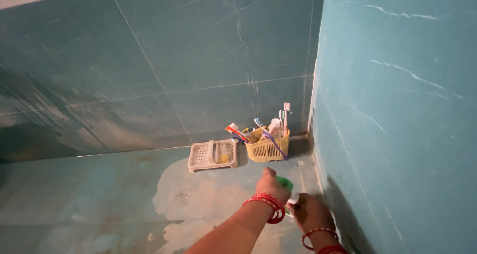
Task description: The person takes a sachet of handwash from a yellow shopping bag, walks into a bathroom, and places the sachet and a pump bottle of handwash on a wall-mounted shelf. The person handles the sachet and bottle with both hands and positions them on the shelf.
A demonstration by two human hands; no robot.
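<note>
Teal tiled walls [208,50], stained teal ledge [89,194], dim corner

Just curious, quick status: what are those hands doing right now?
Left hand on green scrubber. Right hand pinching small white piece. Yellow basket, white tray beyond, apart.

White tube [274,127] upright in the yellow basket [267,150] at the wall corner, label unreadable.
</note>
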